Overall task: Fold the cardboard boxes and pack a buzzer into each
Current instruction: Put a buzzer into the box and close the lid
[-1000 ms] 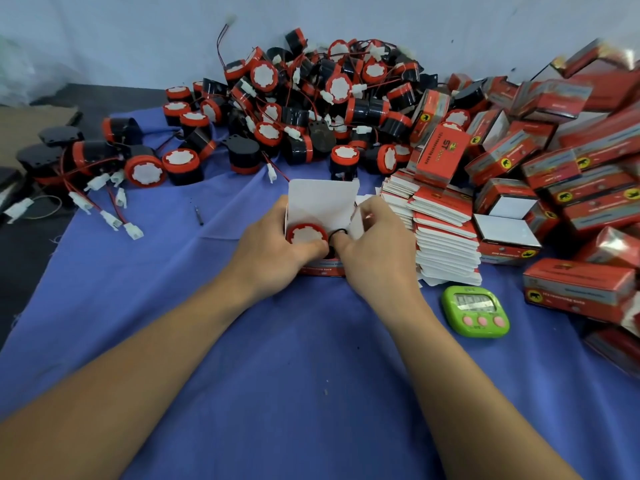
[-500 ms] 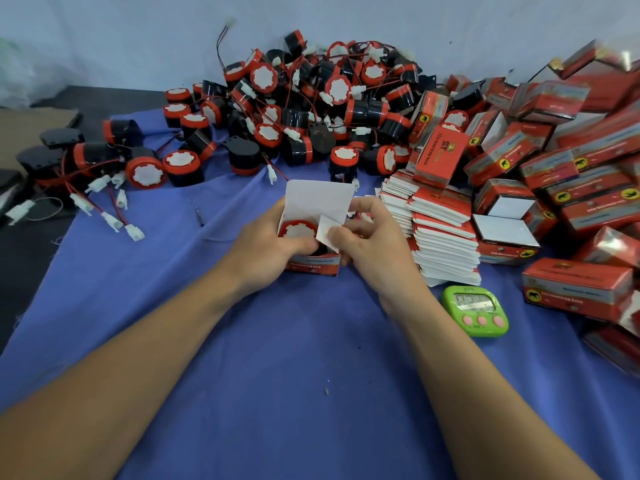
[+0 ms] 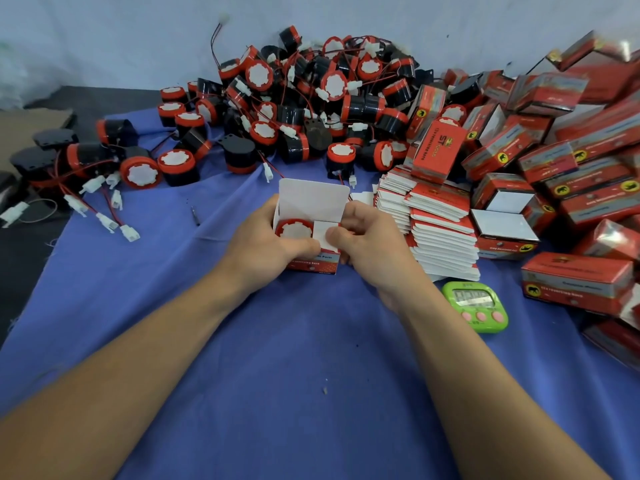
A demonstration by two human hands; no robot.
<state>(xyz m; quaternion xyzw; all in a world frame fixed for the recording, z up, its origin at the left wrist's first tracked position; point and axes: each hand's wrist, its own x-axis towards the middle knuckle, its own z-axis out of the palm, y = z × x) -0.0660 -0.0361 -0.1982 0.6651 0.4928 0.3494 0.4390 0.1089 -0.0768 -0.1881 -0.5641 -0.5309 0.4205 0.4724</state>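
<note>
Our left hand (image 3: 266, 237) has its grip closed round the left side of the small red box (image 3: 313, 265), with the thumb lying across the front edge just under the opening. Our right hand (image 3: 367, 244) has a narrow grip: thumb and curled fingers pinch the white side flap (image 3: 325, 233), which lies partly over the opening. Inside the box sits a buzzer (image 3: 294, 231), its red rim and white face turned up toward us, just left of that flap. The box's big white lid flap (image 3: 313, 199) stands upright behind it (not tucked in yet). The box rests on the blue cloth (image 3: 277, 375) that covers the worktop, near its middle.

Just right of our right hand lies a stack of flat unfolded boxes (image 3: 441, 233). Near the front of that stack sits a green timer (image 3: 476, 305) with pink buttons. Farther right and back, closed red boxes (image 3: 561, 157) are heaped. Behind the open box, a heap of loose buzzers (image 3: 311, 109) spreads along the wall. Red wires with white connectors (image 3: 104, 221) trail off to the left.
</note>
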